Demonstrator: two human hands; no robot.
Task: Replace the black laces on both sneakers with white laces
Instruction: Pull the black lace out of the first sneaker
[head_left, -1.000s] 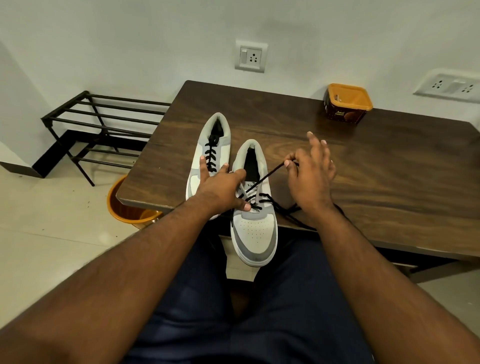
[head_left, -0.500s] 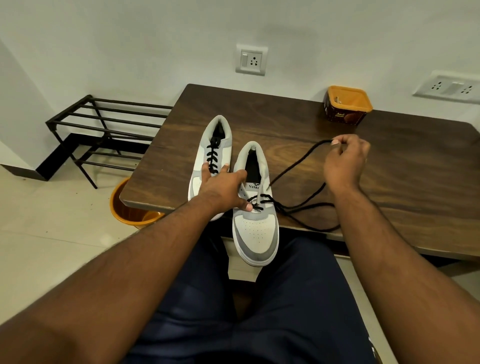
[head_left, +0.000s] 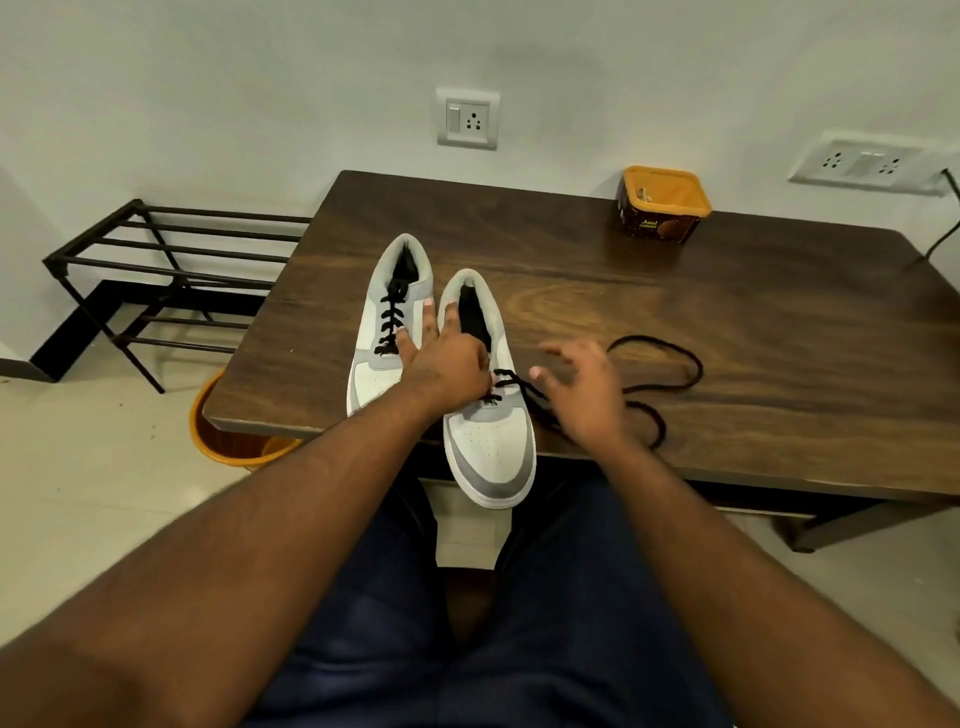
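The right hand (head_left: 584, 400) has dropped the black lace (head_left: 670, 364), which now lies looped on the table (head_left: 779, 332) right of centre, fingers spread and empty, while the left hand (head_left: 447, 364) rests flat on the near sneaker (head_left: 493, 431), its lowest eyelets still threaded.
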